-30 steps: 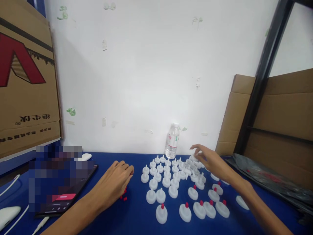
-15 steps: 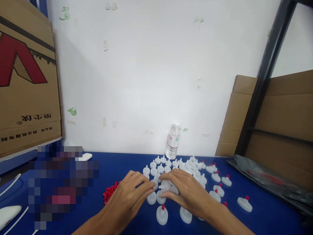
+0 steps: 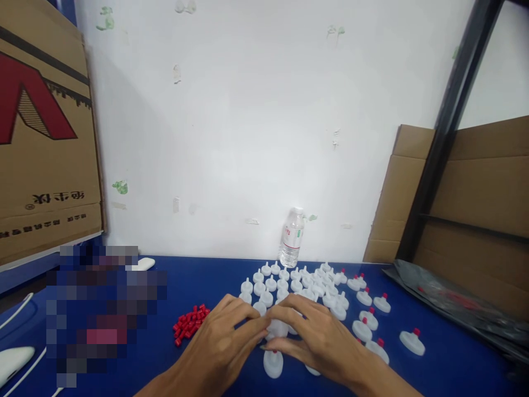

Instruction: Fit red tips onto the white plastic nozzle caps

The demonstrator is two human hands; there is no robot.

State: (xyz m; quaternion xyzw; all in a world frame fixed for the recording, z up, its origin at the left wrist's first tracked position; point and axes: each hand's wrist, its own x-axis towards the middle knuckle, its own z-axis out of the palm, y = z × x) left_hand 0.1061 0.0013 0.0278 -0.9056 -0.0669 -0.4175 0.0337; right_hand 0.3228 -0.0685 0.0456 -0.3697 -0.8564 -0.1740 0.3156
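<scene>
My right hand (image 3: 316, 336) has its thumb and fingers closed round a white spouted cap (image 3: 278, 329), a translucent plastic disc. From the left, the fingertips of my left hand (image 3: 235, 333) meet it, pinched together. Whatever lies between those left fingertips is hidden. Several like white spouted caps without red tips (image 3: 282, 284) stand behind my hands. Just in front of my fingers stands a white spouted cap with a red tip (image 3: 273, 364). Small red tip caps (image 3: 190, 323) lie in a loose pile beside my left hand.
More red-tipped spouted caps (image 3: 412, 342) are spread over the right of the blue table (image 3: 182, 281). A clear water bottle (image 3: 291, 238) stands against the white wall. Dark plastic bags (image 3: 454, 300) lie at the right, and a large cardboard box (image 3: 49, 165) is at the left.
My left hand has moved right and its fingertips now meet my right hand's at the white spouted cap. More of the red pile shows. The view has shifted slightly.
</scene>
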